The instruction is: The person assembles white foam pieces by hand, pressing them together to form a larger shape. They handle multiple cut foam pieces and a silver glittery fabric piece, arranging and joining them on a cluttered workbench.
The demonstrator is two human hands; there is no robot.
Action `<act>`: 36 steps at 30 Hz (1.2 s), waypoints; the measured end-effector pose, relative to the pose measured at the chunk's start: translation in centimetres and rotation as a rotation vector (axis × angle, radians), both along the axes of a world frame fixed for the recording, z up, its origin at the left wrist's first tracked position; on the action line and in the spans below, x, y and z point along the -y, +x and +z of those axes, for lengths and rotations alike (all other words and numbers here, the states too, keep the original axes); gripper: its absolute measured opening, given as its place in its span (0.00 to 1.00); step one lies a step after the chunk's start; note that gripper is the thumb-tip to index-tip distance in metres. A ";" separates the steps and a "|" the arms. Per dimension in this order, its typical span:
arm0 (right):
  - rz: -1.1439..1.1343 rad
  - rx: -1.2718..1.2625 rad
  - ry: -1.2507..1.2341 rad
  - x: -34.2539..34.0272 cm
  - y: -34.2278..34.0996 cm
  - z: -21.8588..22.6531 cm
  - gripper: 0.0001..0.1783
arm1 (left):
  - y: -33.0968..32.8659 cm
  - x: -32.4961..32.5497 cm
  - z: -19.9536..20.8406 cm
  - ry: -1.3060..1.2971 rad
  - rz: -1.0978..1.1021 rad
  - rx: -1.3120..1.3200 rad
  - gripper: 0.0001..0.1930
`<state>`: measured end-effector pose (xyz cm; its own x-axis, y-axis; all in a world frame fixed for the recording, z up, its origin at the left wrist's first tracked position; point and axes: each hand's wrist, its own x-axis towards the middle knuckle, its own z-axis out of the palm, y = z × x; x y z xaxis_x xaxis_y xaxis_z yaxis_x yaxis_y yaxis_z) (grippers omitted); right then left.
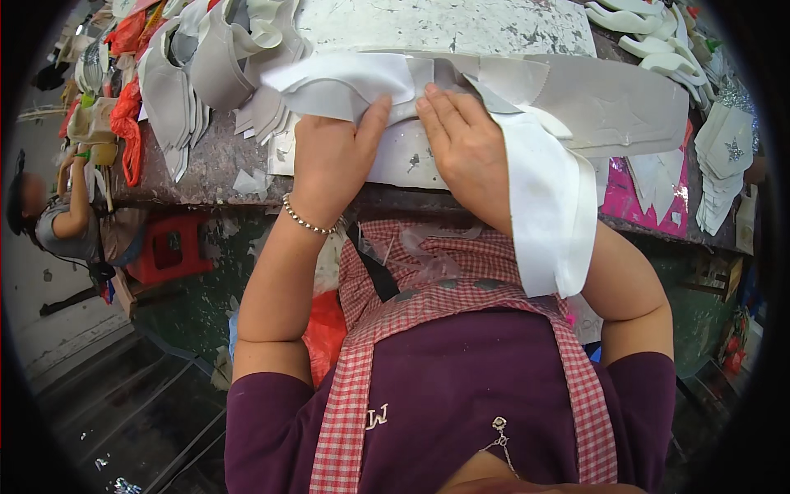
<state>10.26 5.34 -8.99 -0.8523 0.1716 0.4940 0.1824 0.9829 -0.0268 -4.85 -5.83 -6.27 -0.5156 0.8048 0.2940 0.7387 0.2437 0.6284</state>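
A white and grey shoe upper piece (pixel 346 82) lies across the table's near edge under both hands. My left hand (pixel 337 160) is closed on its lower edge, with the thumb along the top and the other fingers hidden beneath. Flat against the middle of the piece, near a seam, rest the outstretched fingers of my right hand (pixel 465 140). A long white flap (pixel 551 214) hangs down over my right wrist and forearm. To the right, a grey section with a star outline (pixel 617 107) spreads over the table.
Stacked grey uppers (pixel 222 70) stand at the left, beside a red plastic bag (pixel 127 123). White curved pieces (pixel 650 37) and star-decorated pieces (pixel 724 156) lie at the right. A pink sheet (pixel 634 202) is under white scraps. Another person (pixel 66 206) sits far left, near a red stool (pixel 169 247).
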 end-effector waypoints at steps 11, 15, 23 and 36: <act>-0.016 0.149 -0.035 -0.3 0.2 2.0 0.27 | -0.5 0.4 -0.2 -0.201 0.109 0.143 0.16; -0.045 0.103 -0.026 0.4 -0.6 1.8 0.15 | -0.4 0.3 0.6 -0.070 0.182 0.529 0.17; 0.138 -0.005 -0.072 -1.3 -1.9 -1.2 0.17 | -0.3 0.6 1.1 -0.320 0.172 0.458 0.14; 0.121 0.006 -0.161 0.5 -2.2 0.0 0.22 | 0.2 2.0 0.6 -0.310 0.262 0.167 0.21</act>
